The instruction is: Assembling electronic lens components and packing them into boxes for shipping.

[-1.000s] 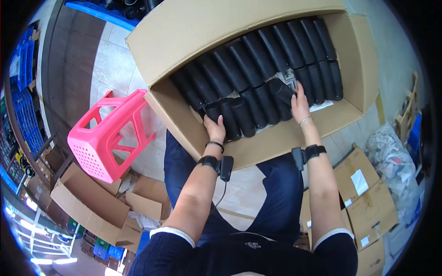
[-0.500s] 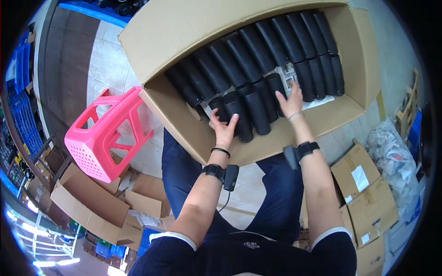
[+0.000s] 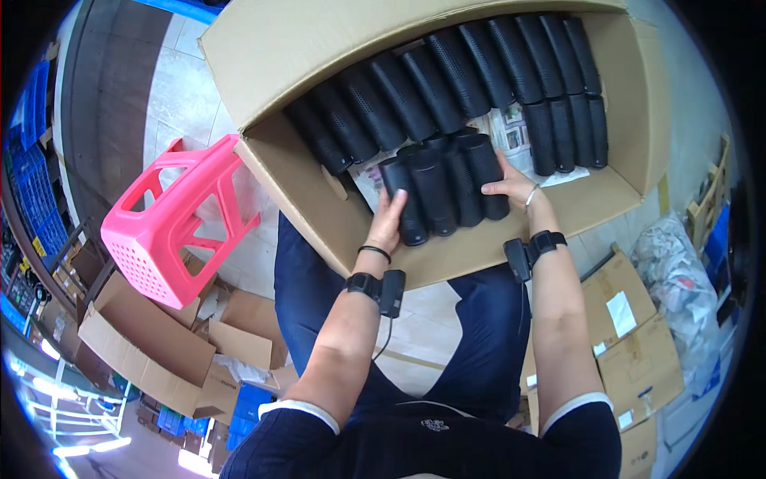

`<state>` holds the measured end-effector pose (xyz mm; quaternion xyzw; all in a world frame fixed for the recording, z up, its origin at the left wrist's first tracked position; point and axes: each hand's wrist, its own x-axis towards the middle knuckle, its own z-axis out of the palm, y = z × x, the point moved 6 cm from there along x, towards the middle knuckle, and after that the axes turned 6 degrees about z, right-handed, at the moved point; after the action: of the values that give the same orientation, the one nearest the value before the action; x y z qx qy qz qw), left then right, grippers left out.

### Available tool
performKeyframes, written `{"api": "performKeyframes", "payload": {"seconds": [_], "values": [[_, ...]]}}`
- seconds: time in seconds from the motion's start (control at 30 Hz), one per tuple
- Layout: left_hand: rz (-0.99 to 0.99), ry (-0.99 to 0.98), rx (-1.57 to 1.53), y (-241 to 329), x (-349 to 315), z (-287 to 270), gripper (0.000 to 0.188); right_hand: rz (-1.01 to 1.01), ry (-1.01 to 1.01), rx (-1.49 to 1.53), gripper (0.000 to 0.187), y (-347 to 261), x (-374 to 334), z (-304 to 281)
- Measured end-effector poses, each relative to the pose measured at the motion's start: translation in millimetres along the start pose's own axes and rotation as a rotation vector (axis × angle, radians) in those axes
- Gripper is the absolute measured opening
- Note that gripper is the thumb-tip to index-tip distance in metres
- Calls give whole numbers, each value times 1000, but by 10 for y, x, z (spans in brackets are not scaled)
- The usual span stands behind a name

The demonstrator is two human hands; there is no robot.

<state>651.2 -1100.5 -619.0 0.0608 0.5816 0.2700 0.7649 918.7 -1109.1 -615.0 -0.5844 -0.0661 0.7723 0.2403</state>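
A large open cardboard box [image 3: 295,239] holds rows of black cylinders with finely perforated sides [image 3: 448,76]. Near its front wall, a small cluster of these black cylinders [image 3: 432,191] is squeezed between my two hands. My left hand [image 3: 387,223] presses the left end, thumb on the outer cylinder. On the right end, my right hand [image 3: 515,185] grips the last cylinder, with the thumb in front and fingers partly hidden behind. Printed paper [image 3: 511,132] shows on the box bottom behind my right hand. Both wrists carry black strapped devices.
A pink plastic stool [image 3: 171,223] lies tipped on its side left of the box. Opened cartons [image 3: 144,343] sit at lower left. More flat-sided cartons [image 3: 638,359] and a clear plastic bag [image 3: 678,271] are at the right. Blue crates [image 3: 36,191] line the far left.
My hands have drawn the front cylinders together into a tighter cluster. The cluster's left end has shifted right, and my left hand's fingers now lie along its side.
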Motion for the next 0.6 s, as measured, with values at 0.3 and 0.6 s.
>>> {"api": "performKeyframes", "payload": {"seconds": [0.3, 0.6], "values": [[-141, -268, 63, 83, 115, 246, 80, 186, -169, 85, 104, 190, 99, 65], [-177, -347, 94, 59, 114, 245, 100, 190, -297, 209, 83, 135, 62, 295]]}}
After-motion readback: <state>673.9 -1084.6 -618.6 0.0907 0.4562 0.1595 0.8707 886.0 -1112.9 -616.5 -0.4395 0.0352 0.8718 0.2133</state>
